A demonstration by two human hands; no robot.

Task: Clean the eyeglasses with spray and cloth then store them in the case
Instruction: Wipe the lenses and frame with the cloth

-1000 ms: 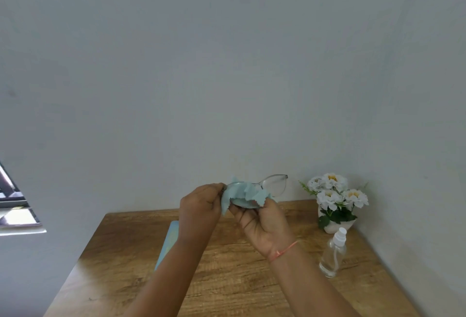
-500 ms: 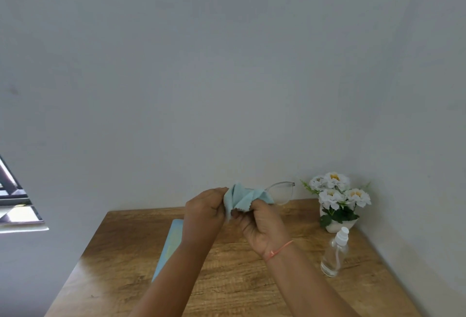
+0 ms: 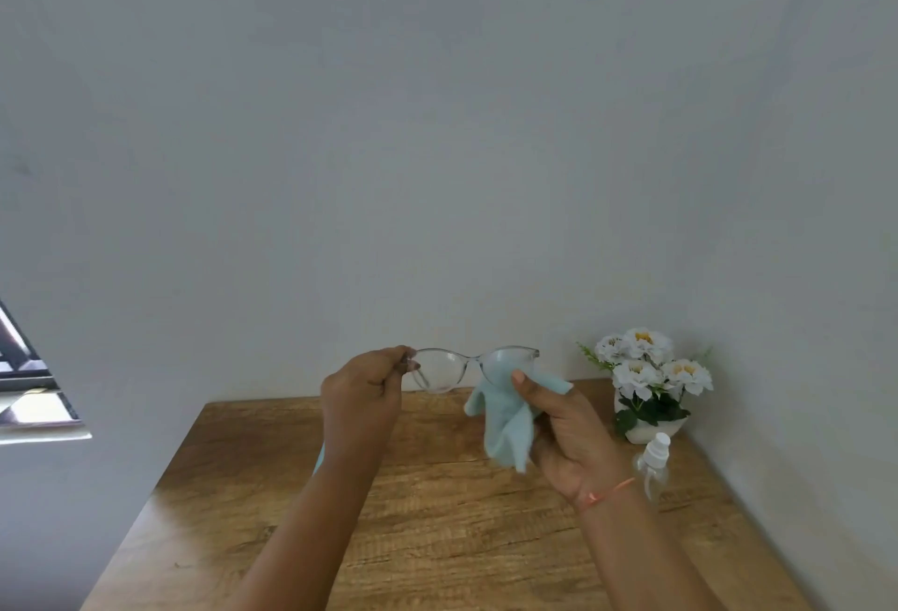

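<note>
Clear-framed eyeglasses (image 3: 440, 370) are held up above the wooden table (image 3: 437, 513). My left hand (image 3: 362, 399) pinches their left end. My right hand (image 3: 566, 430) pinches a pale blue cloth (image 3: 503, 421) over the right lens, with the thumb on the front of the cloth. The left lens is bare. A clear spray bottle (image 3: 653, 462) with a white top stands on the table at the right, partly behind my right wrist. A sliver of a light blue case (image 3: 318, 460) shows behind my left forearm.
A white pot of white flowers (image 3: 648, 387) stands in the table's back right corner, by the wall. A window (image 3: 29, 382) is at the left edge.
The cloth has come off the left lens and moved to the right lens. My hands have drawn apart, so the whole frame now shows.
</note>
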